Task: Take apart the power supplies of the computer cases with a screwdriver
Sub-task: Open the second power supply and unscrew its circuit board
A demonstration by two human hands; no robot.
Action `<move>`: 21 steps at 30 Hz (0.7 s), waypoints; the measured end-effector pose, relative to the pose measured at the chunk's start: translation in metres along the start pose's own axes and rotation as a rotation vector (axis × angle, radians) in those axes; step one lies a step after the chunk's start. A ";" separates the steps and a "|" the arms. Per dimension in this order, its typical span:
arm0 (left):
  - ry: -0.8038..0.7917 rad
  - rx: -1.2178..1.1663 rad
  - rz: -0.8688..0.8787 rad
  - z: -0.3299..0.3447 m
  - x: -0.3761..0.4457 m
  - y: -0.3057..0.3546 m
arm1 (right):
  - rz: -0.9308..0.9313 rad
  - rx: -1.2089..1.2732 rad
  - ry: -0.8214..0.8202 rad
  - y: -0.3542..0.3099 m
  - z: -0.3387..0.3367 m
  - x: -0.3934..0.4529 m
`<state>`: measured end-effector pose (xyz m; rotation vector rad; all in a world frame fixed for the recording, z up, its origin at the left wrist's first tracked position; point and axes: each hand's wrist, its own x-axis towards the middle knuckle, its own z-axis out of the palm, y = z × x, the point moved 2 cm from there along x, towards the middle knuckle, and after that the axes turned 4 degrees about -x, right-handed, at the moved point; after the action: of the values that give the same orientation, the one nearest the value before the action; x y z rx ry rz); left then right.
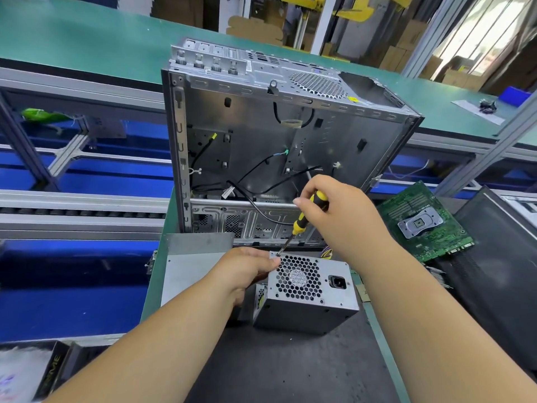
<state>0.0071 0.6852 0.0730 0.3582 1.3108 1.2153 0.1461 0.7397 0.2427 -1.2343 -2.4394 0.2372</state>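
A grey sheet-metal power supply box (308,295) with a honeycomb fan grille and a black mains socket stands on the dark mat of the bench (290,367), grille face upward and tilted toward the camera. Yellow and other coloured wires show just behind its rear edge.

The left hand (247,269) grips the box at its upper left corner, fingers curled over the edge beside the grille. The right hand (340,210) holds a yellow-and-black-handled screwdriver (302,219), fingers wrapped round the handle. The shaft slants down and to the left, and its tip meets the corner of the grille face, just beside the left fingertips. Whether the tip is seated in a screw head cannot be told.

Directly behind the box stands an open grey steel computer case (261,135), side panel off, its interior stripped to loose black cables (255,181) that hang across the back wall. A flat grey metal panel (189,263) lies on the bench to the left of the box, partly under the left hand. To the right, a green motherboard (424,222) with a bare processor socket rests against a black case panel (499,257). Beyond the case runs a green conveyor surface (87,39) on an aluminium frame.
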 end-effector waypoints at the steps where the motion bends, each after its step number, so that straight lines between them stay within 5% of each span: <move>1: 0.000 0.000 -0.002 -0.001 0.001 -0.001 | 0.000 0.041 -0.022 0.001 0.000 0.000; 5: 0.008 0.010 -0.005 -0.001 0.002 -0.002 | -0.011 0.106 -0.069 0.001 -0.001 -0.003; 10: 0.015 -0.001 -0.004 -0.002 0.003 -0.003 | -0.025 -0.139 0.007 0.000 -0.005 -0.002; 21: 0.012 0.006 0.009 0.001 0.003 -0.003 | -0.081 0.115 -0.104 -0.004 0.001 -0.004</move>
<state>0.0084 0.6867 0.0696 0.3624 1.3247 1.2229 0.1448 0.7337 0.2420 -1.0978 -2.5186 0.4216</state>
